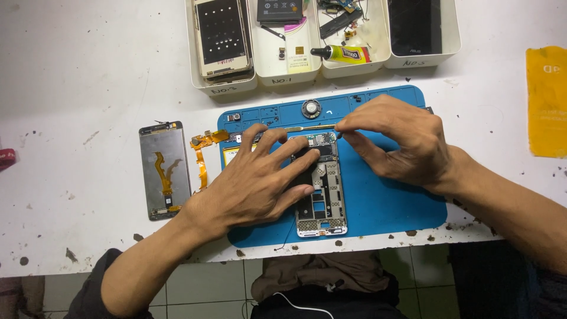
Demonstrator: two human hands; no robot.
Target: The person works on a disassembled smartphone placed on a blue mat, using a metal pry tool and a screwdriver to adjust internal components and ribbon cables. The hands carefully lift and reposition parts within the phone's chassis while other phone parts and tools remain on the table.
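An opened phone frame [323,201] with its circuit board showing lies on a blue work mat [384,201]. My left hand [251,177] presses flat on the frame's left side, fingers spread over its upper half. My right hand [401,139] pinches a thin metal pry tool [310,127], which lies level along the phone's top edge. A small round speaker part [311,108] rests on the mat just above.
A detached screen panel [165,171] with an orange flex cable [202,155] lies left of the mat. Several white trays [322,68] at the back hold phone parts, a battery and a yellow glue tube [342,54]. A yellow sheet [546,100] lies far right. The table's front edge is close.
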